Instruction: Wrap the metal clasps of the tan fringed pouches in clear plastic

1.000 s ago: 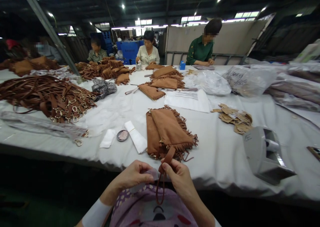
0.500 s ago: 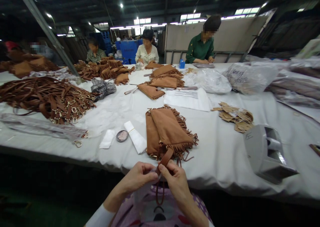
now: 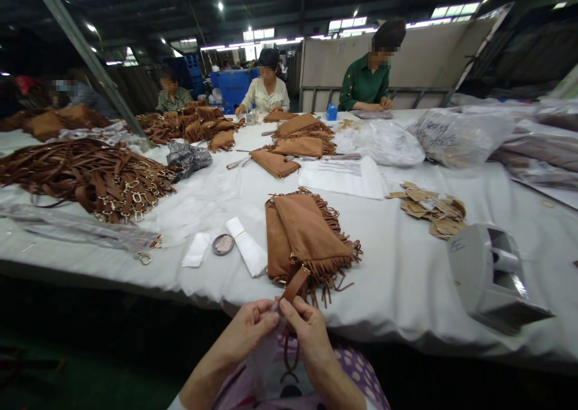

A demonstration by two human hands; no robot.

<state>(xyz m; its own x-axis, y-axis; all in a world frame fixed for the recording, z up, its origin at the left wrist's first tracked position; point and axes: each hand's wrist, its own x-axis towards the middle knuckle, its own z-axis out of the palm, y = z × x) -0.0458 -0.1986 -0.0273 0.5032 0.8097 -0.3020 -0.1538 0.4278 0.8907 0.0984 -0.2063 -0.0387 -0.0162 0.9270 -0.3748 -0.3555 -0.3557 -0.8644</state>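
Observation:
Two brown fringed bags (image 3: 307, 226) lie stacked at the table's near edge, one slanting across the other. From the upper one a brown wrist strap (image 3: 295, 283) runs down toward me, its loop hanging below the edge. My right hand (image 3: 309, 332) is closed, thumb and fingers pinching the strap. Beside it, my left hand (image 3: 250, 332) is closed too, its fingertips holding a thin, see-through plastic sleeve (image 3: 274, 309) against the strap. Where the sleeve ends is hard to make out.
White paper strips (image 3: 247, 247) and a small round tin (image 3: 223, 244) lie left of the bags. Many brown straps with metal clasps (image 3: 90, 178) are heaped further left. To the right are cardboard tags (image 3: 431, 208) and a grey tape dispenser (image 3: 492, 277). Several people sit across the table.
Both hands have shifted slightly left and down along the strap, which now stretches straighter from the bag. The camera view has turned a little. Across the table, one person's arm has moved outward.

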